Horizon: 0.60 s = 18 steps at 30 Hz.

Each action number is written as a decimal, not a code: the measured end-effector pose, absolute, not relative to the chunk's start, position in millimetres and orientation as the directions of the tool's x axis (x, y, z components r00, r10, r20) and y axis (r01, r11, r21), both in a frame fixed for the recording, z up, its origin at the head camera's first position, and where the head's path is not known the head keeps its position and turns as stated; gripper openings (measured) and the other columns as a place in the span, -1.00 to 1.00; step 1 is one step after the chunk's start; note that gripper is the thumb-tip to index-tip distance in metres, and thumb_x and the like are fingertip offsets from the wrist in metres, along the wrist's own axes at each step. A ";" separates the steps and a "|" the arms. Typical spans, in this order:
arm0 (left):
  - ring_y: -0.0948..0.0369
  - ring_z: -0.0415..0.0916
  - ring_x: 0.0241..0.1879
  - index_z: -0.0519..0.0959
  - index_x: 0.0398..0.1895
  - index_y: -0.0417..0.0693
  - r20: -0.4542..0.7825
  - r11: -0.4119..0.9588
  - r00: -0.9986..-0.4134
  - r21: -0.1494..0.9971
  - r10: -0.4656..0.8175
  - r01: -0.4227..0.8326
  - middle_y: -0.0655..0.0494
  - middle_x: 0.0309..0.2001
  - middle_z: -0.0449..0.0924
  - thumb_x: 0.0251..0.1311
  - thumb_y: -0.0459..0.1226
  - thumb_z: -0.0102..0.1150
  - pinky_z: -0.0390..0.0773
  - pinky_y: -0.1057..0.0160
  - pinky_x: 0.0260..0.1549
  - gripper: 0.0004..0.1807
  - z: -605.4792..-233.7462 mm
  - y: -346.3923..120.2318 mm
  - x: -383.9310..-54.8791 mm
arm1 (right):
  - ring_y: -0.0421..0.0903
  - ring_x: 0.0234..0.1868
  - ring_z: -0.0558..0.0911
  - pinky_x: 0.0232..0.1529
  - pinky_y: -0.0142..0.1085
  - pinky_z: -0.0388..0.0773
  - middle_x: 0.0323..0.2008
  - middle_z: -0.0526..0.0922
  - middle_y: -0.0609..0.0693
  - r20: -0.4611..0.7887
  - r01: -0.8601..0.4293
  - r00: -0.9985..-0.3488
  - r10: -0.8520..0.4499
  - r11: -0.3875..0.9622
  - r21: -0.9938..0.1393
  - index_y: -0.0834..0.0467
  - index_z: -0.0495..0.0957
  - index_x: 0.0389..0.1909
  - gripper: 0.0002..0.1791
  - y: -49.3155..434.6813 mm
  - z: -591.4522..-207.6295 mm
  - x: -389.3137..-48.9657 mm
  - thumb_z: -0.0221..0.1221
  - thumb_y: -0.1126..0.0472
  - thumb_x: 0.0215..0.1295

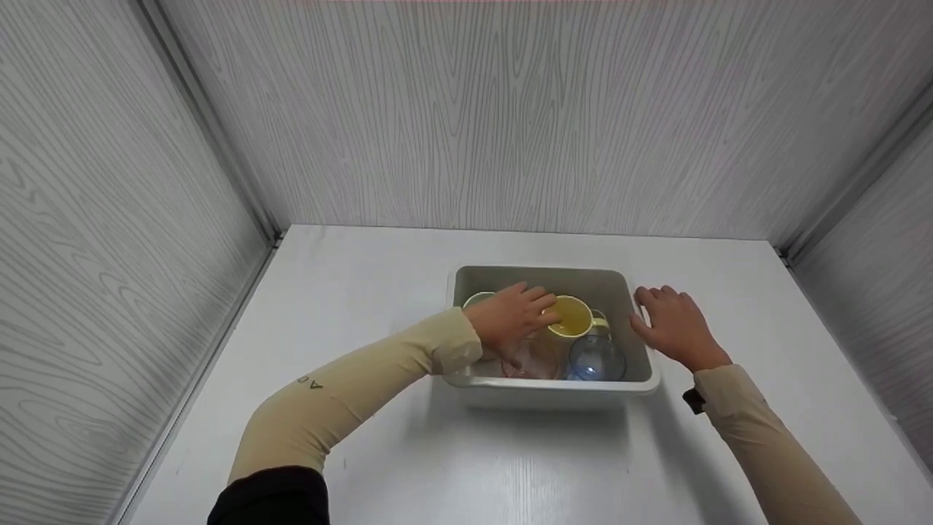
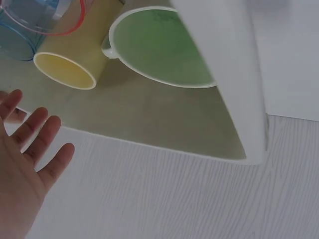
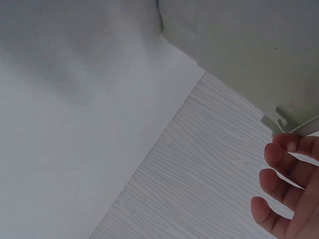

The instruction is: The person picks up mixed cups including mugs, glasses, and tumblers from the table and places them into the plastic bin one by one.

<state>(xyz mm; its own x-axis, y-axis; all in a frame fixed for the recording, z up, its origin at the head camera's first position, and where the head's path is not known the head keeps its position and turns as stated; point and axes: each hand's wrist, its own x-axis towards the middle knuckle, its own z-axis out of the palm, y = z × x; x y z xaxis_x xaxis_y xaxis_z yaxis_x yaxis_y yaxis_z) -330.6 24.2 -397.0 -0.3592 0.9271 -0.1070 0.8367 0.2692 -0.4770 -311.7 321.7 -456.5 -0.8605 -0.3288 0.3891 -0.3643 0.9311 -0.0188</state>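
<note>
A pale grey plastic bin (image 1: 554, 386) stands on the white table and holds several cups. My left hand (image 1: 510, 319) hovers over its left part, fingers spread and grasping nothing. Below and beside that hand are a yellow mug (image 1: 574, 324), a clear pink-rimmed glass (image 1: 538, 362) and a clear bluish glass (image 1: 599, 359). A green mug (image 2: 159, 47), mostly covered by the hand in the head view, sits by the bin's left wall. My right hand (image 1: 674, 328) is at the bin's right rim, fingers loosely bent, with fingertips right at the edge in the right wrist view.
White table surface (image 1: 350, 284) extends around the bin. Grey wood-grain panels rise behind it (image 1: 510, 131) and on both sides, with the left panel (image 1: 95, 292) closest to the left arm.
</note>
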 end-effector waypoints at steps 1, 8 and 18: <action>0.15 0.32 0.10 0.27 0.20 0.06 -0.083 0.284 -0.361 -0.465 0.929 0.838 0.06 0.16 0.34 -0.20 0.33 0.23 0.40 0.21 -0.01 -0.08 -396.6 22.9 -330.7 | 0.08 -0.43 0.48 -0.39 0.00 0.40 -0.46 0.57 0.14 0.387 -0.363 -0.862 -0.328 0.932 -0.020 0.27 0.45 -0.26 -0.70 321.7 -456.8 -311.3 0.05 0.08 0.20; 0.12 0.31 0.14 0.31 0.21 0.04 0.011 0.392 -0.425 -0.408 0.905 0.824 0.05 0.12 0.34 -0.01 0.21 0.16 0.35 0.17 0.13 -0.25 -388.9 15.1 -327.7 | 0.12 -0.35 0.51 -0.31 0.03 0.43 -0.40 0.59 0.17 0.353 -0.338 -0.884 -0.305 0.940 -0.036 0.27 0.47 -0.22 -0.67 320.9 -456.2 -309.4 0.03 0.05 0.23; 0.07 0.34 0.16 0.41 0.09 -0.07 0.173 0.592 -0.570 -0.342 0.803 0.730 -0.01 0.14 0.42 0.06 0.21 0.14 0.29 0.06 0.24 -0.32 -380.0 -4.0 -325.6 | 0.09 -0.36 0.49 -0.32 0.01 0.42 -0.42 0.59 0.14 0.349 -0.310 -0.893 -0.283 0.951 -0.022 0.25 0.49 -0.23 -0.65 321.2 -452.8 -310.3 0.02 0.02 0.19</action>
